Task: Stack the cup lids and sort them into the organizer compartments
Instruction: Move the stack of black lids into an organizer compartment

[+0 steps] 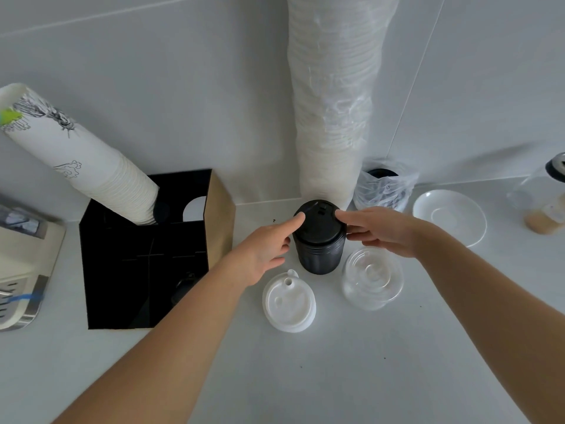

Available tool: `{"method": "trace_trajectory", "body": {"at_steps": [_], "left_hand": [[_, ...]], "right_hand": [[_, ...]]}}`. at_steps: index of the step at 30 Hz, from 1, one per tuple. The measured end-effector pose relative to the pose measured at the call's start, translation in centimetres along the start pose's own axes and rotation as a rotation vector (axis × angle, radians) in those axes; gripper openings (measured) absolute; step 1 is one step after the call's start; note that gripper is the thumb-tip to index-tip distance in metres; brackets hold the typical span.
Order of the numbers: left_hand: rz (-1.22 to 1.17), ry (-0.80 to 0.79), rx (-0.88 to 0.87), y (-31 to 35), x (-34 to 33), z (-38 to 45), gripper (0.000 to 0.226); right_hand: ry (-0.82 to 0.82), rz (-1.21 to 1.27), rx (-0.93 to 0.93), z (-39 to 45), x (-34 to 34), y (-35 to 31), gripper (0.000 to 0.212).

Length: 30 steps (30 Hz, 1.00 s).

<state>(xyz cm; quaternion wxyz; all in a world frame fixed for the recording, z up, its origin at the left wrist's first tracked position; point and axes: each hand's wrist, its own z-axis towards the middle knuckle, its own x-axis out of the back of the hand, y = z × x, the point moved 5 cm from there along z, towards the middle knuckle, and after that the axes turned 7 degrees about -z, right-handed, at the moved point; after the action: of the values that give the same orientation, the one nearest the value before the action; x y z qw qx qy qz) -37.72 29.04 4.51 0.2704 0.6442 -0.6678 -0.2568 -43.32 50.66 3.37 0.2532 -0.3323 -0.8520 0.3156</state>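
Hands on the black stack

Lids were the whole story on our white counter (305, 377). We had the stack of black lids (319, 240) standing upright in the middle, just in front of the tall wrapped column of white lids (333, 102) against the wall. Our left hand (263, 249) reached in from the left, index finger laid on the top lid's rim, the other fingers loosely curled and gripping nothing. Our right hand (379, 229) came from the other side, fingertips touching the stack's upper edge, thumb at the top rim; it pressed rather than clasped. Nearer to us lay the white lids (289, 304), a short pile just left of the black stack, and the clear lids (371, 278) just right of it, both flat on the counter. Over on the left sat the black organizer (143, 255), with a sleeve of paper cups (76, 154) leaning out of a rear compartment. A white saucer (449, 215) rested at far right
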Motion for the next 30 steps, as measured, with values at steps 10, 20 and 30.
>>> {"method": "trace_trajectory", "body": {"at_steps": [10, 20, 30], "left_hand": [[-0.173, -0.059, 0.138, -1.8, -0.5, 3.3, 0.085], [-0.116, -0.016, 0.150, -2.2, -0.6, 5.0, 0.077], [-0.056, 0.022, 0.208, -2.8, -1.0, 5.8, 0.080]], "right_hand": [[-0.040, 0.011, 0.021, 0.4, -0.7, -1.5, 0.029], [-0.050, -0.067, 0.040, 0.1, -0.9, -1.5, 0.042], [-0.117, 0.007, 0.060, -0.4, 0.1, -0.6, 0.032]]}}
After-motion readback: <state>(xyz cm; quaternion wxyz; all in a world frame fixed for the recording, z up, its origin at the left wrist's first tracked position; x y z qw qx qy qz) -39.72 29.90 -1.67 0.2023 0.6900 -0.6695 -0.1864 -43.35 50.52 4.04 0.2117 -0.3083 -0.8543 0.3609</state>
